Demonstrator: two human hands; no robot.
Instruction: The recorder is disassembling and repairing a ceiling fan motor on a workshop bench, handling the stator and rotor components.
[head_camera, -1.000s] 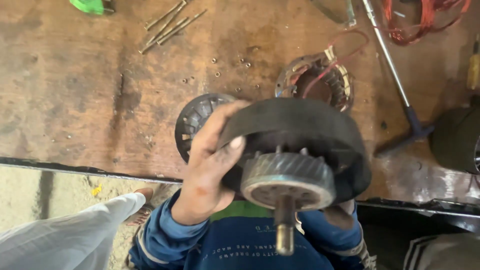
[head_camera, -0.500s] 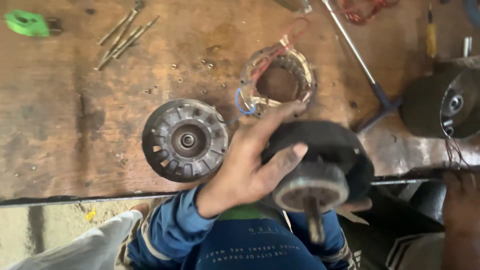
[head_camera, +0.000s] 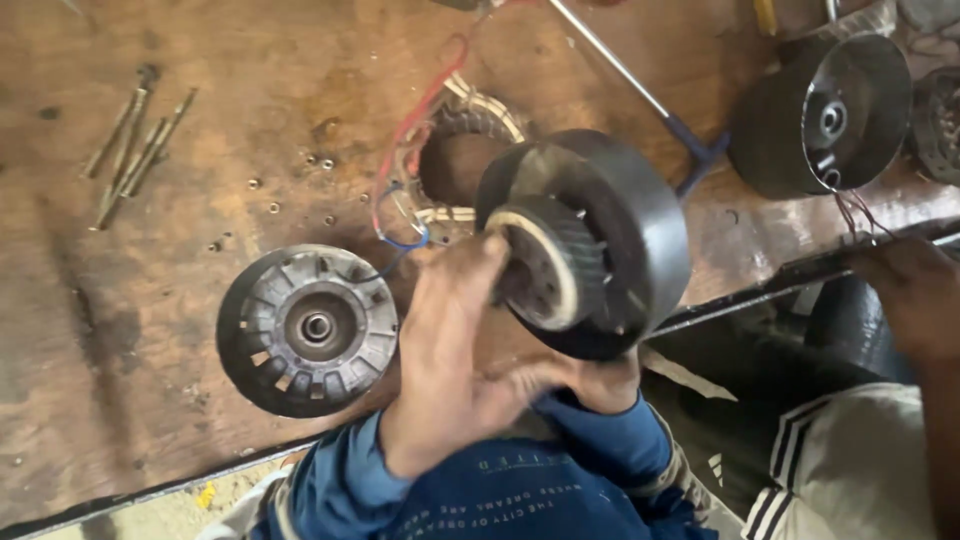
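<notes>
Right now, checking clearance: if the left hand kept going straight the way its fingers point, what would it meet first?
The left hand points up the bench; first likely the blue and red wires of the copper-wound ring stator, though depth is unclear.

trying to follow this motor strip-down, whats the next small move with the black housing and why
Probably lower the black motor housing onto the bare wooden bench. Both the left hand and right hand hold it in the air, rotor facing the camera, above the wound stator, beside the ribbed end cover.
</notes>
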